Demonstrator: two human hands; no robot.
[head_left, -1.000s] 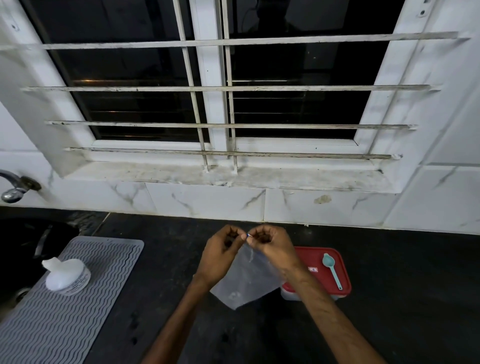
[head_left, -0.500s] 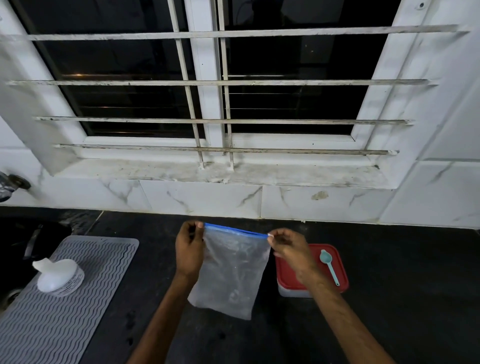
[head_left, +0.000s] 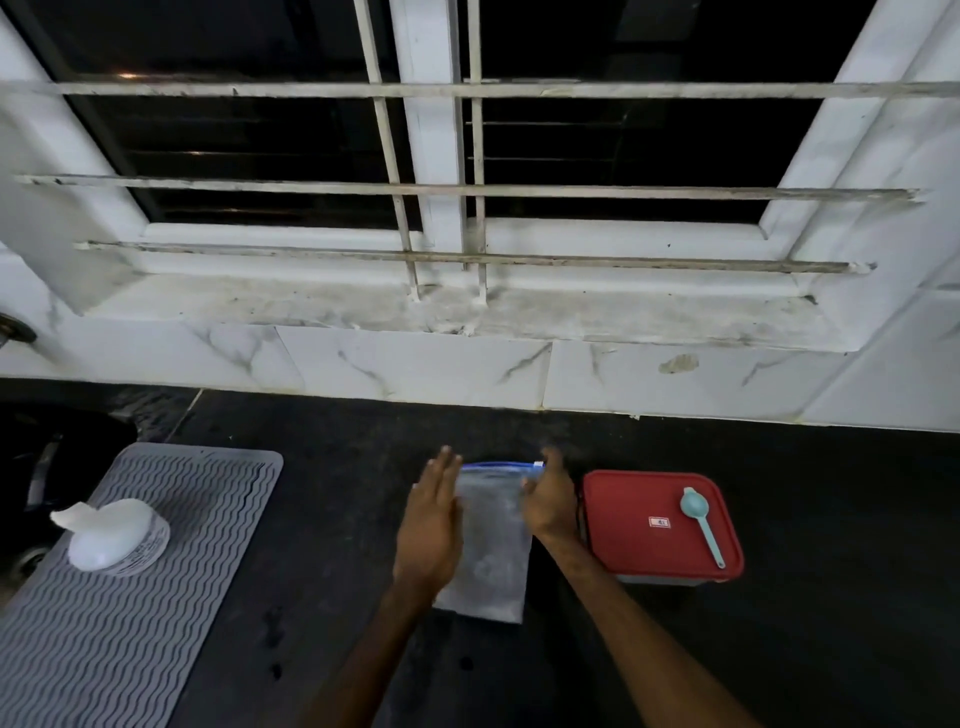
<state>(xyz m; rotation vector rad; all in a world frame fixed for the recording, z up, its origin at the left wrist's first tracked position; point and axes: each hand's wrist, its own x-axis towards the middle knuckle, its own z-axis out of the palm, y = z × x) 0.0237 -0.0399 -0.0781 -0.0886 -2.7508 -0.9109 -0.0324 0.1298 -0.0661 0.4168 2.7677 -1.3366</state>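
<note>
Zip bag (head_left: 493, 551) flat, just left of the red box (head_left: 631, 545); my left grip (head_left: 431, 525) and right grip (head_left: 548, 501) flank it, fingers straight.

A clear plastic zip bag (head_left: 491, 545) lies flat on the dark worktop (head_left: 779, 649), near its middle. Its blue-sealed top edge points far.

A dark stone counter (head_left: 779, 649) carries three things: a grey ribbed mat (head_left: 130, 623) along its left side, a clear zip bag (head_left: 493, 561) that appears to lie flat at centre, and a red-lidded container (head_left: 639, 540) standing near the bag on its right.
</note>
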